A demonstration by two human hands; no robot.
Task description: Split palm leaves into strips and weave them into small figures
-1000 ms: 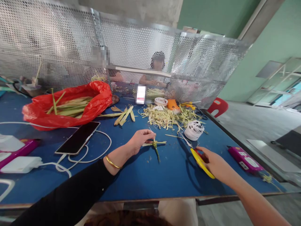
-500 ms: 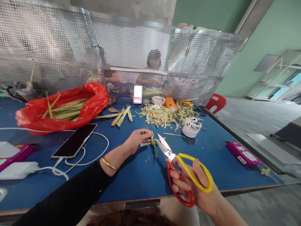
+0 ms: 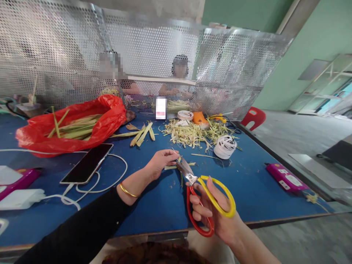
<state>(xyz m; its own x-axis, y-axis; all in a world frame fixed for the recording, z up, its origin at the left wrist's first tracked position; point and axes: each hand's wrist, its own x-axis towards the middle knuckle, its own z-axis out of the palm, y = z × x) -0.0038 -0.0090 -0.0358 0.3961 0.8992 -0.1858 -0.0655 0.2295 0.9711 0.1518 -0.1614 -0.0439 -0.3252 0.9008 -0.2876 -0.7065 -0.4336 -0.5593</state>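
Observation:
My left hand (image 3: 159, 163) is closed in a pinch on a small knotted piece of green leaf strip (image 3: 179, 159) with thin ends sticking out, above the blue table. Scissors (image 3: 191, 178) with one yellow and one red handle are in my right hand (image 3: 220, 205), its thumb and fingers through the loops. The blades lie parted around the leaf piece, just by my left fingertips. They partly cover the piece, so whether they touch it is unclear.
A pile of leaf scraps (image 3: 187, 135) and white ribbon roll (image 3: 224, 147) lie beyond my hands. Leftward are a red bag (image 3: 33, 137) of leaf strips, a phone (image 3: 88, 163) and cables. A perforated screen (image 3: 151, 44) stands behind, people beyond it.
My right hand has moved the scissors left and slightly up, bringing the blades over the leaf piece. My left hand has stayed almost still with its pinch.

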